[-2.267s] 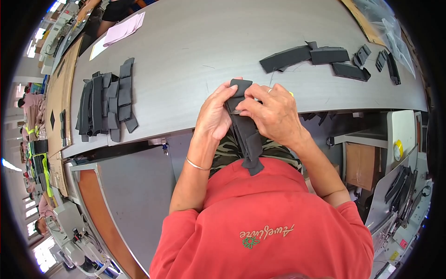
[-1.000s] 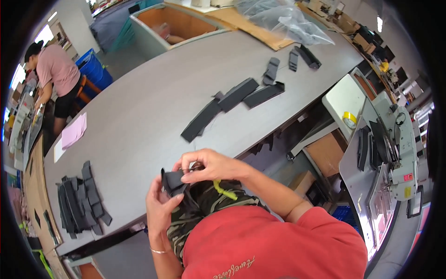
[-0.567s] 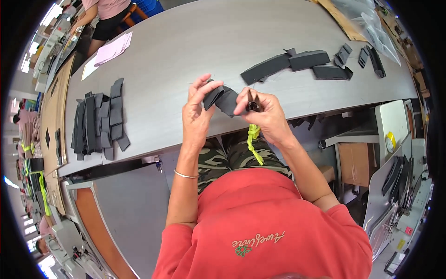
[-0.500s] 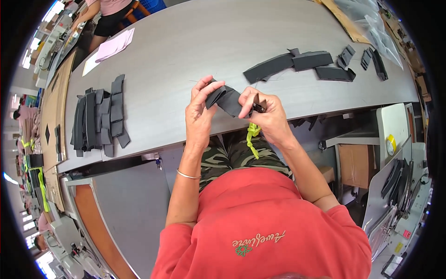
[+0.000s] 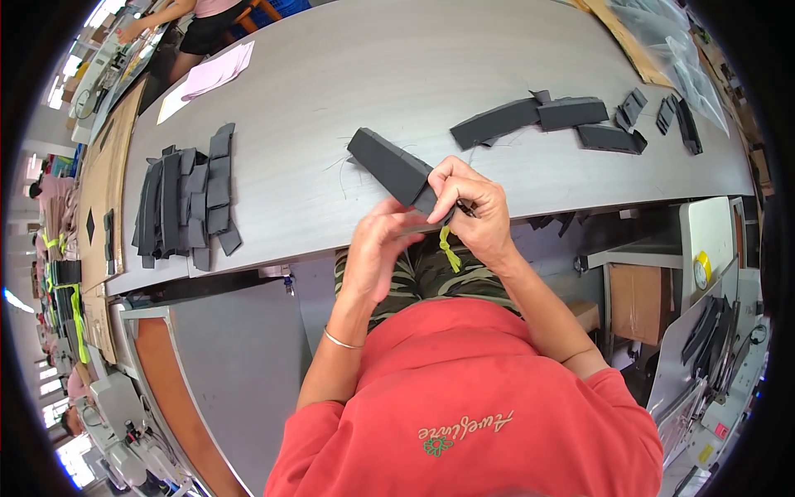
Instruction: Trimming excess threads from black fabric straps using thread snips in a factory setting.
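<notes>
I have a long black padded piece (image 5: 391, 166) pinched at its near end, right at the near edge of the grey table (image 5: 397, 74), with its far end slanting up and away over the tabletop. My right hand (image 5: 480, 211) clamps that near end between thumb and fingers, and it also seems to hold a small dark tool with a yellow-green tassel (image 5: 448, 251) hanging below; what the tool is, I cannot tell. My left hand (image 5: 383, 248) closes on the same end from underneath, fingertips pressed against the dark material.

Judging by how it holds its shape out past my grip without drooping, the piece is light and fairly stiff along its length, more like foam-backed fabric than loose cloth. The surface looks matte, so I expect little slip. I think the best hold is where I have it, close to the end I am working, with the rest left free; gripping the middle would let the end flap.

To my left lies a fanned stack of similar black strips (image 5: 186, 199), well apart. More black pieces (image 5: 542, 116) sit farther out to the right, also untouched by me.
</notes>
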{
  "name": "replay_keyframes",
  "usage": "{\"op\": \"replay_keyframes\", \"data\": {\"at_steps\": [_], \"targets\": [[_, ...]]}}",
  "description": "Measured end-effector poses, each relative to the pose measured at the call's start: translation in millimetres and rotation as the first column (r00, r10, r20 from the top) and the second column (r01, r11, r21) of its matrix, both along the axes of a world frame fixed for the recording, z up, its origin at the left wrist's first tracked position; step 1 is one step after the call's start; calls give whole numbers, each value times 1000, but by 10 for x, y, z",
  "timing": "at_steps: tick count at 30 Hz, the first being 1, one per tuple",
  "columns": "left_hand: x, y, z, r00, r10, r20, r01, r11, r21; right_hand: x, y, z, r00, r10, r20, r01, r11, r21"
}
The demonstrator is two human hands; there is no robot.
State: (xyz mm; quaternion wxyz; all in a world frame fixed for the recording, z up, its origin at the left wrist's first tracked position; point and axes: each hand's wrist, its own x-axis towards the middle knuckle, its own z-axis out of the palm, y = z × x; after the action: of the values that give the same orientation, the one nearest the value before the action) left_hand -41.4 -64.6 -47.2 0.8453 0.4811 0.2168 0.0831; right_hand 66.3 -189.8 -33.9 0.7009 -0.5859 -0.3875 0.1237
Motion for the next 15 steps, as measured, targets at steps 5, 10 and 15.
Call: {"op": "replay_keyframes", "data": {"at_steps": [5, 10, 15], "targets": [[176, -7, 86, 975, -48, 218, 105, 962, -254, -60, 29, -54, 999, 9, 41, -7, 999, -35], [240, 5, 153, 936, 28, 351, 71, 961, -266, -161, -32, -95, 997, 34, 69, -30, 998, -56], [192, 48, 121, 941, 118, 318, -92, 991, -97, -144, -139, 56, 974, 200, -103, -218, 952, -214]]}}
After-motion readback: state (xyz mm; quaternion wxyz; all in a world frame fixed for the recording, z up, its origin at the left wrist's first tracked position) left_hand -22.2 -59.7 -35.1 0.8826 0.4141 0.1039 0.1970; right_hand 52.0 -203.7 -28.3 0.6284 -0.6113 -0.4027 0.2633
